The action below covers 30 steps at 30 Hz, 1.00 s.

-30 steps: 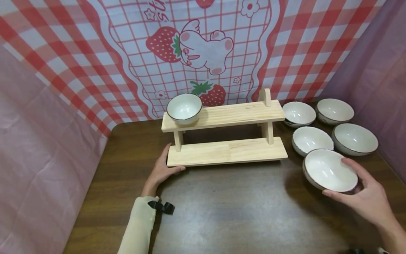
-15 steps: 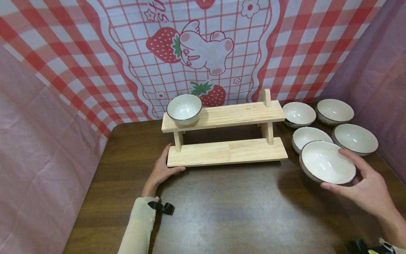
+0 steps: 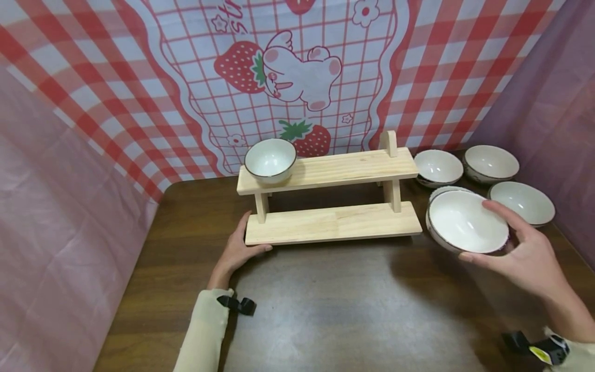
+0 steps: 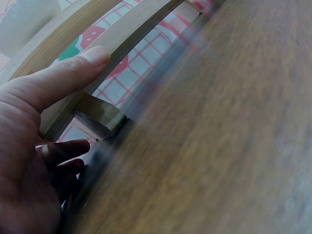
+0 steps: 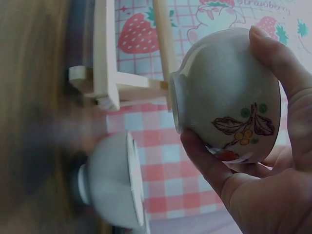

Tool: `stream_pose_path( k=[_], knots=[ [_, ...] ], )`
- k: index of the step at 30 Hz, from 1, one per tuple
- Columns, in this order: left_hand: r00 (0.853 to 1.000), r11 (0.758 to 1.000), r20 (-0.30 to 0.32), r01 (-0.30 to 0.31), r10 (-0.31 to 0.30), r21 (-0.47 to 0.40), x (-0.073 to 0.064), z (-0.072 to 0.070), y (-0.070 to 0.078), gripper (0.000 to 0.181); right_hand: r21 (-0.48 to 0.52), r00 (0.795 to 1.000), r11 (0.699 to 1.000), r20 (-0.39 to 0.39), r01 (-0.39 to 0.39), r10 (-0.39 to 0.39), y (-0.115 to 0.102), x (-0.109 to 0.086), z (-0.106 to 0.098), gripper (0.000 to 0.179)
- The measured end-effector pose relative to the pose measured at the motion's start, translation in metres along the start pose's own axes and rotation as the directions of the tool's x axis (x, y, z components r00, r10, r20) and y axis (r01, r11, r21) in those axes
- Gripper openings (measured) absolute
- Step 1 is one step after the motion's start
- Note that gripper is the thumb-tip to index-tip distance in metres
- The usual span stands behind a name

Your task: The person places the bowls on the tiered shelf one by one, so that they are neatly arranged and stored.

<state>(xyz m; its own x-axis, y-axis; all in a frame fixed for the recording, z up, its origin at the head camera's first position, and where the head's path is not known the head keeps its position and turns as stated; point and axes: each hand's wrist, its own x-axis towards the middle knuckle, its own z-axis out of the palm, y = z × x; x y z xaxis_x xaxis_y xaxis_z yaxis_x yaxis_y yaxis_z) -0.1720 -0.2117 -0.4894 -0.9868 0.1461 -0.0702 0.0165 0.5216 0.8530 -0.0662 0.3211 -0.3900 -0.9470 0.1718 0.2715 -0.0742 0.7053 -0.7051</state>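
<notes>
My right hand holds a white bowl up off the table, tilted a little, with the thumb and a finger at its rim. In the right wrist view, the held bowl shows a painted sprig with leaves and yellow berries, and fingers spread over its side and base. My left hand grips the left end of a two-tier wooden shelf. In the left wrist view, the thumb lies along the front edge of a board, the other fingers curled beneath. Another bowl stands on the upper tier's left end.
Several more white bowls stand at the table's right: a back-left one, a back-right one, a front-right one. A further one is mostly hidden behind the held bowl. A checked strawberry cloth hangs behind the brown table.
My right hand has moved the held bowl leftward and away from me, so that it now covers most of a standing bowl. The left hand and the shelf have stayed in place.
</notes>
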Motion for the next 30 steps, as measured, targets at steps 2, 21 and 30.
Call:
stream_pose_path(
  k=[2,21,30],
  knots=[
    [1.0,1.0,0.0,0.002,-0.002,0.001,0.0,0.0,0.0,0.112,0.013,1.0,1.0,0.001,0.019,-0.019,-0.005,0.004,0.001,0.107],
    [1.0,1.0,-0.005,-0.008,0.008,0.004,0.0,-0.001,-0.002,0.113,0.05,0.998,0.999,0.068,0.002,-0.006,-0.044,0.038,0.014,0.099],
    [1.0,1.0,0.003,-0.002,0.002,0.0,0.001,-0.001,-0.002,0.114,0.057,0.994,0.998,0.108,-0.005,-0.001,-0.061,0.053,0.018,0.096]
  ],
)
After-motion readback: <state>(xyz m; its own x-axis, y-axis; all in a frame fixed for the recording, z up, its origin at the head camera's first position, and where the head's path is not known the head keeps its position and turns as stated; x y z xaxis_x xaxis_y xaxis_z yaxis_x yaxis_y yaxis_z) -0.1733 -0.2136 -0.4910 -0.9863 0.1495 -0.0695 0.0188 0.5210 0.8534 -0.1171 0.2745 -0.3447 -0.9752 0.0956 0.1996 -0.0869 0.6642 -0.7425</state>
